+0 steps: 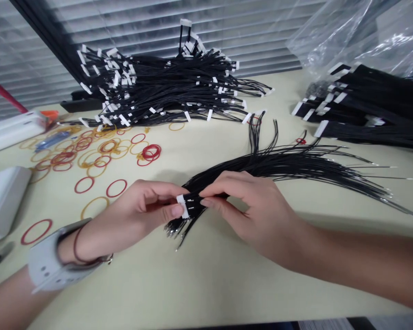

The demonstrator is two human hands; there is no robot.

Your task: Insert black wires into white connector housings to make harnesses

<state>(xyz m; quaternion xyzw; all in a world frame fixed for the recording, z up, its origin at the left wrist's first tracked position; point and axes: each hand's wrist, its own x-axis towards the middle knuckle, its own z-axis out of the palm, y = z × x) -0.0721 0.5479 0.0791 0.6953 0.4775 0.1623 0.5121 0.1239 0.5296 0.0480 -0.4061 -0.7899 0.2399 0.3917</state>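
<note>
A loose bundle of thin black wires (289,167) lies across the pale table (209,279), fanning out to the right. My left hand (137,215) pinches a small white connector (183,206) at the bundle's near end. My right hand (251,206) is closed on the wires right beside the connector, fingertips almost touching the left thumb. Bare metal wire tips (175,229) stick out below the hands. A grey band and a thin red elastic sit on my left wrist (60,256).
A big heap of black wires with white connectors (165,87) lies at the back. Tied black wire bundles (368,114) and a clear plastic bag (358,32) are at right. Several red and yellow rubber bands (99,156) are scattered left, beside white boxes (2,201).
</note>
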